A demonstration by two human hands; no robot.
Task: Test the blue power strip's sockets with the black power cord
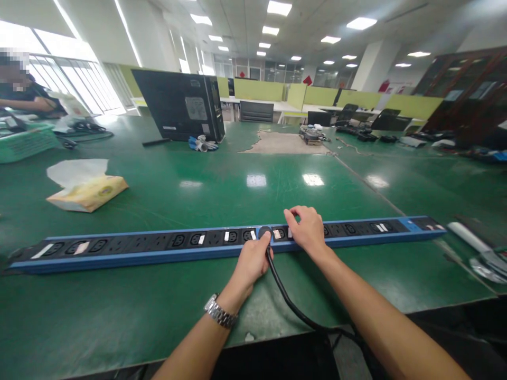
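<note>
A long blue and black power strip (130,257) lies across the green table, with rows of sockets and several small white labels. My left hand (253,258) is closed around a round black plug (264,230) near the strip's middle, its thumb pressing on top. From the plug a thick black cable (287,301) curves down over the table's front edge. Just right of the plug, my right hand (308,228) rests on the strip, fingers curled over its far side; the fingertips are partly hidden. A silver watch (221,311) is on my left wrist.
A tissue pack (89,192) lies at the left, beyond the strip. Farther back stand a black computer case (184,108), gloves (203,143) and a green basket (27,142). A person (24,89) sits at the far left. Clutter lines the right side.
</note>
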